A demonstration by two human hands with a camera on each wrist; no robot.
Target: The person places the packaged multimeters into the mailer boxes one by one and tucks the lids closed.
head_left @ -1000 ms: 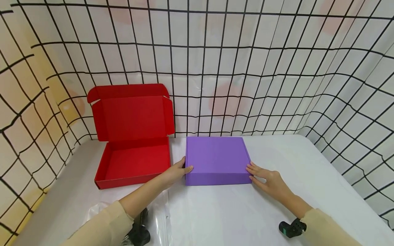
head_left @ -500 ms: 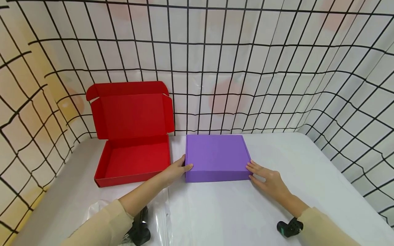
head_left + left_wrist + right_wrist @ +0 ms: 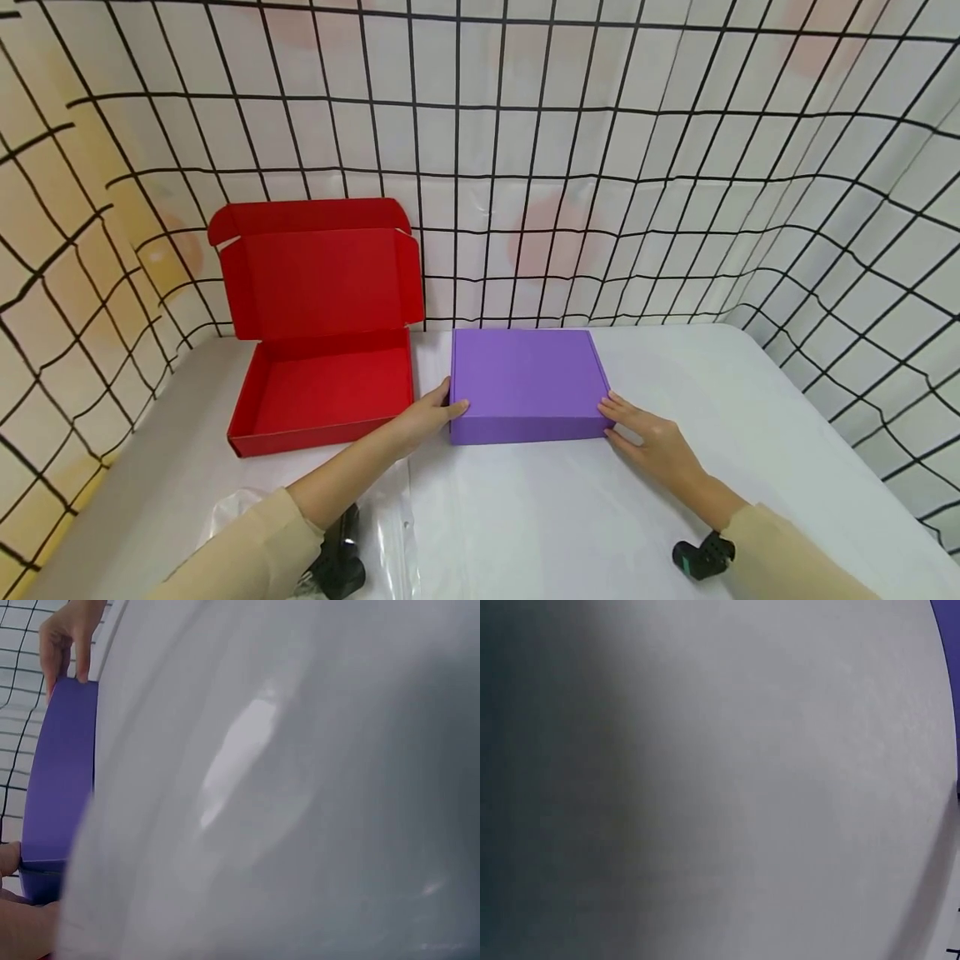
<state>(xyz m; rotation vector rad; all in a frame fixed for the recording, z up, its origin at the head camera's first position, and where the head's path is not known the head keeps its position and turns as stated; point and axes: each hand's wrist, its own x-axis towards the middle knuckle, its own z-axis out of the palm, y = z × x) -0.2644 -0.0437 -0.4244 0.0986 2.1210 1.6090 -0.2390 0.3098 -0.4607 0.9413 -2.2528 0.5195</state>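
Observation:
A purple cardboard box [image 3: 530,373] with its lid down lies flat on the white table. My left hand [image 3: 423,423] holds its front left corner, thumb on the front edge and fingers along the left side. At the opposite end, my right hand [image 3: 652,435] grips the front right corner, fingertips at the lid's edge and thumb lower down. The left wrist view shows the purple box [image 3: 61,765] between the right hand [image 3: 73,634] and part of the left hand [image 3: 26,930]. Only a sliver of the purple box [image 3: 951,660] enters the right wrist view.
An open red cardboard box [image 3: 330,387] stands left of the purple one, its lid upright against the black wire grid [image 3: 495,175]. Clear plastic bags [image 3: 390,533] lie at the front left under the left forearm. White table surface [image 3: 525,517] spreads in front.
The whole head view shifts slightly upward between the first two frames. Both hands keep their places on the purple box, and neither box visibly moves on the table.

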